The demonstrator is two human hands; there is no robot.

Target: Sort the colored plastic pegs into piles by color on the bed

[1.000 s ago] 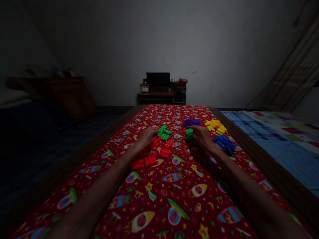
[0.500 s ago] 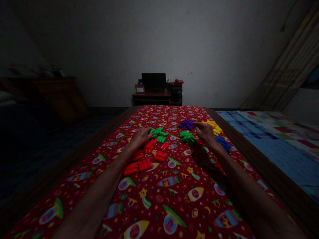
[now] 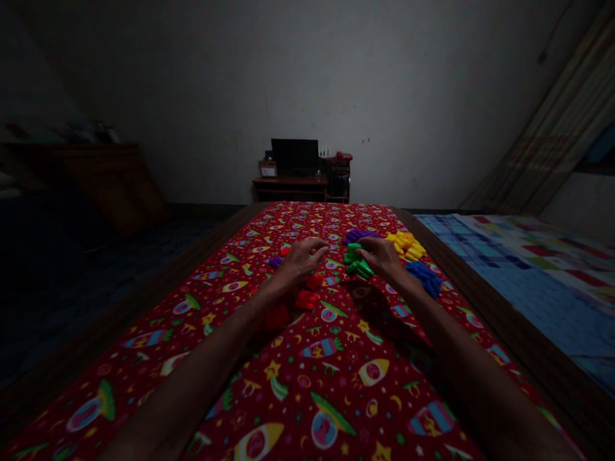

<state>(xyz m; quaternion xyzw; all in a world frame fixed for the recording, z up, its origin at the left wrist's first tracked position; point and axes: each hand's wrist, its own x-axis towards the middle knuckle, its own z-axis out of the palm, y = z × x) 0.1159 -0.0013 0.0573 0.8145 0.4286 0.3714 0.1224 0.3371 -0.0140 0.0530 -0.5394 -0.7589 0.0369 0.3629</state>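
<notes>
My left hand hovers above the middle of the patterned cloth, thumb and fingers drawn together; what is between them cannot be made out. Red tube-shaped plastic pieces lie under and in front of that hand, partly hidden by the forearm. A purple piece shows just left of the wrist. My right hand pinches at a green tube-shaped piece on the green pile. Beyond its fingertips lies a purple pile. To the right are a yellow pile and a blue pile.
A red cloth with rocket and planet prints covers the long table. Blue checked bedding lies to the right. A desk with a monitor stands against the far wall, and a wooden cabinet at the left.
My left hand has moved right, over where green pieces lay, and those are out of sight. My right hand has shifted slightly left and nearer, from the purple pile to the green one.
</notes>
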